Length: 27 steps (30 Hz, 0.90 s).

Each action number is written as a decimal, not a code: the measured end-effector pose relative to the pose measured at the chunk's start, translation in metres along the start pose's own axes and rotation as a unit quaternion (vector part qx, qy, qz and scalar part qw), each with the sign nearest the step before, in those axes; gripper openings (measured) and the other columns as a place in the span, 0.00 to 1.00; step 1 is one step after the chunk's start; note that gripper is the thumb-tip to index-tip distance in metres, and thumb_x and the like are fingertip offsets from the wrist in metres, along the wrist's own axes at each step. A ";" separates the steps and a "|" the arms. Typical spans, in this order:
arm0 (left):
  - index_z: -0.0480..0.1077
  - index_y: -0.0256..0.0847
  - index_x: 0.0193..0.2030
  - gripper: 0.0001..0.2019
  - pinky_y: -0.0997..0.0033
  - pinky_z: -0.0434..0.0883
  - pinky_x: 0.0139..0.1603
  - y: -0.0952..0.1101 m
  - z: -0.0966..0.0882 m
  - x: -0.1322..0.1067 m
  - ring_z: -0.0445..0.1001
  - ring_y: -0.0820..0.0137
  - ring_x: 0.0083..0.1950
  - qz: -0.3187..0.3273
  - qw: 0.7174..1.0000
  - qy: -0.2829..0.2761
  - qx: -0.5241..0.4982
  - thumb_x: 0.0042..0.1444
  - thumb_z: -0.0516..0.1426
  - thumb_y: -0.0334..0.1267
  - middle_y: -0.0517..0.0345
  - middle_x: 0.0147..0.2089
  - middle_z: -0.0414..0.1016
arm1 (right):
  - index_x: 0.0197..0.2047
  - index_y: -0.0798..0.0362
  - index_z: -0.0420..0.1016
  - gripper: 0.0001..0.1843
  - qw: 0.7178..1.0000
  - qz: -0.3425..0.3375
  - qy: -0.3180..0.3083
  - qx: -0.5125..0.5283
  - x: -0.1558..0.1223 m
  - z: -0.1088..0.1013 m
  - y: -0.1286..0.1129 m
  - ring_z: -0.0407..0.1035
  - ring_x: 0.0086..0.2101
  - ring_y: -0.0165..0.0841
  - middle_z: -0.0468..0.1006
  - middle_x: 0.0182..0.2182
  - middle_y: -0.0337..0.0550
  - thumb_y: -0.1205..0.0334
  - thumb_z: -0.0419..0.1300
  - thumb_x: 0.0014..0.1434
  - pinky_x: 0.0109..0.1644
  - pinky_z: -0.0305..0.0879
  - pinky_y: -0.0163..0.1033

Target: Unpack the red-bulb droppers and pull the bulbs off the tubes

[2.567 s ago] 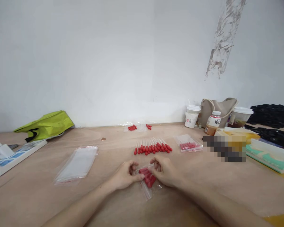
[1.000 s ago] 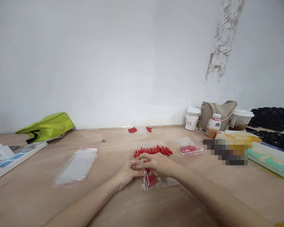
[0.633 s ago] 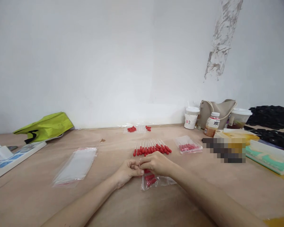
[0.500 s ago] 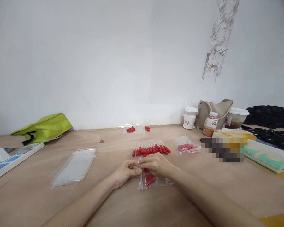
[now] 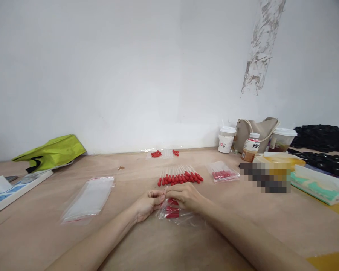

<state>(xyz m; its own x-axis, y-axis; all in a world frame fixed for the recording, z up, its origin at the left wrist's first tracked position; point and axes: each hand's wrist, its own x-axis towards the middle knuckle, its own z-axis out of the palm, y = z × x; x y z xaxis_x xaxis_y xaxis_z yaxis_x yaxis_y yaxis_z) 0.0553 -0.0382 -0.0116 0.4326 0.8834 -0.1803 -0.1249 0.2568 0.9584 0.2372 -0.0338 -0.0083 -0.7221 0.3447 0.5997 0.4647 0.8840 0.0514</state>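
Observation:
My left hand [image 5: 147, 206] and my right hand [image 5: 188, 196] meet at the upper edge of a clear zip bag [image 5: 161, 214], each pinching it between thumb and fingers. Red rubber bulbs [image 5: 172, 213] show inside the bag; its right part is partly hidden under my right hand. Just beyond my fingers lies a row of droppers [image 5: 183, 177] with red bulbs toward me and clear thin tubes pointing away. To their right rests a filled zip bag [image 5: 222, 173] with several red bulbs in it. A stack of flat clear bags [image 5: 87, 199] lies to the left.
Small red pieces on clear plastic [image 5: 156, 154] lie near the wall. A power strip [image 5: 22, 188] and a yellow-green bag [image 5: 53, 150] are at the left. At the right stand a white cup [image 5: 226, 141], a bottle [image 5: 251, 148], a beige handbag [image 5: 260, 130] and a tissue pack [image 5: 318, 184].
The bag between my hands has shifted slightly left and crumpled, its left edge now tucked nearer my left hand. My fingertips have drawn closer together along its upper edge.

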 end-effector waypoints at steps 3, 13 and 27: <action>0.70 0.33 0.32 0.19 0.74 0.65 0.31 -0.004 0.001 0.002 0.70 0.74 0.27 0.033 0.997 0.026 0.062 0.35 0.66 0.43 0.58 0.27 0.73 | 0.38 0.51 0.71 0.12 0.998 0.037 0.007 0.060 0.000 -0.006 0.001 0.68 0.37 0.27 0.75 0.38 0.41 0.69 0.47 0.59 0.34 0.59 0.29; 0.70 0.36 0.30 0.06 0.77 0.59 0.26 -0.015 -0.005 0.005 0.62 0.75 0.25 0.231 0.883 0.089 0.400 0.49 0.54 0.35 0.61 0.24 0.66 | 0.33 0.54 0.71 0.06 0.969 0.190 0.019 0.154 -0.021 -0.025 0.004 0.65 0.32 0.28 0.70 0.32 0.42 0.64 0.54 0.56 0.35 0.61 0.33; 0.70 0.37 0.36 0.10 0.76 0.61 0.30 -0.005 -0.005 -0.006 0.65 0.73 0.31 0.227 0.879 -0.003 0.419 0.54 0.53 0.40 0.57 0.31 0.68 | 0.34 0.53 0.67 0.10 0.955 0.272 -0.043 0.106 -0.053 -0.020 -0.014 0.63 0.29 0.29 0.69 0.28 0.39 0.58 0.59 0.49 0.32 0.57 0.33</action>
<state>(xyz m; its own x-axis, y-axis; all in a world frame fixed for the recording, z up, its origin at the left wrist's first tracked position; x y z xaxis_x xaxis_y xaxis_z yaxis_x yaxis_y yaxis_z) 0.0487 -0.0427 -0.0162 0.5135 0.8175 0.2607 0.4141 -0.5022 0.7591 0.2790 -0.0706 -0.0244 -0.4471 0.7878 0.4236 0.6750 0.6079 -0.4181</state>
